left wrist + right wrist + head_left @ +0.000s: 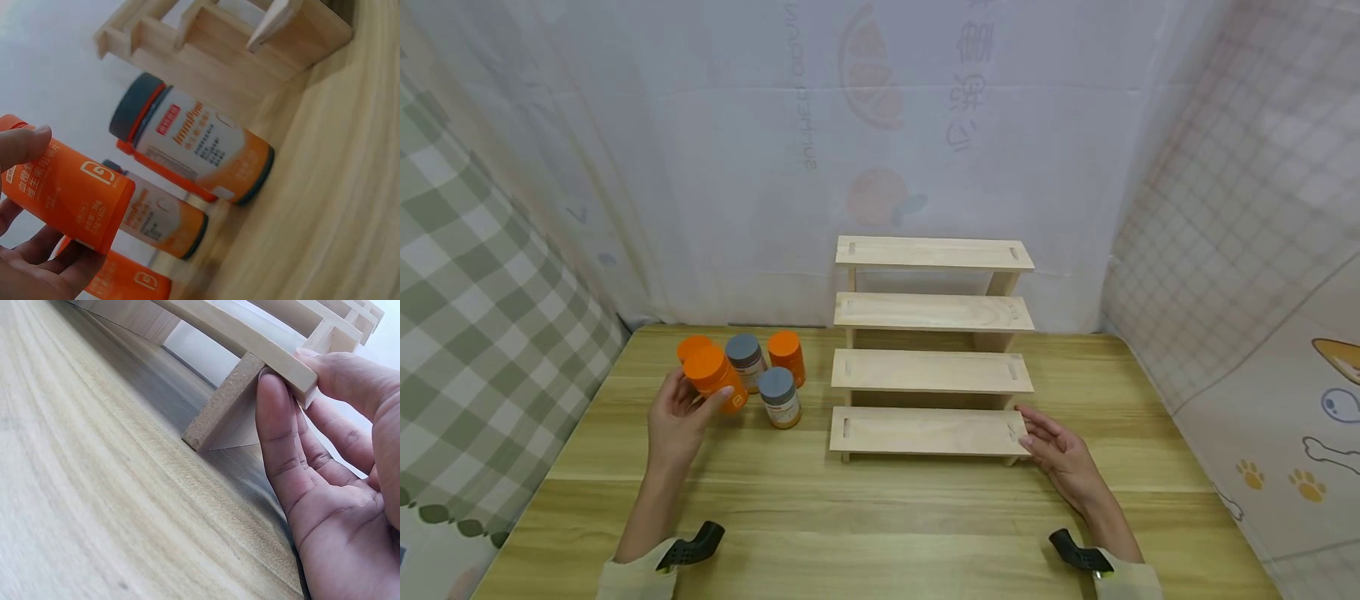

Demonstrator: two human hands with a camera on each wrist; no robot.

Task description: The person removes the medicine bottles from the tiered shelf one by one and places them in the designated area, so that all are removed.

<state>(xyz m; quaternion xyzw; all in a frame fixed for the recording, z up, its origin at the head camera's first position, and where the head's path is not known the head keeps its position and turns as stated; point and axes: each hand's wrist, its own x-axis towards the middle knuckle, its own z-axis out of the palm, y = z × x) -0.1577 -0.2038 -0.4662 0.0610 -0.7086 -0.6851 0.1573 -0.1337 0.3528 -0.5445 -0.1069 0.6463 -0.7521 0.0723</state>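
My left hand (676, 421) grips an orange supplement bottle (721, 385) with an orange cap, lifted a little off the table in the left wrist view. A second orange bottle (128, 275) stands partly hidden behind it. Close by are two grey-capped bottles (779, 398) with white and orange labels, and one more orange bottle (787, 358). To the right stands a four-step wooden rack (931, 372). At the right end of its lowest step (275, 359), my right hand (1063, 458) pinches the board's corner between its digits.
The rack and bottles stand on a wood-grain table (880, 525). A white printed curtain (737, 167) hangs behind it. Checked cloth (490, 275) borders the left side and a patterned cloth (1240, 350) the right.
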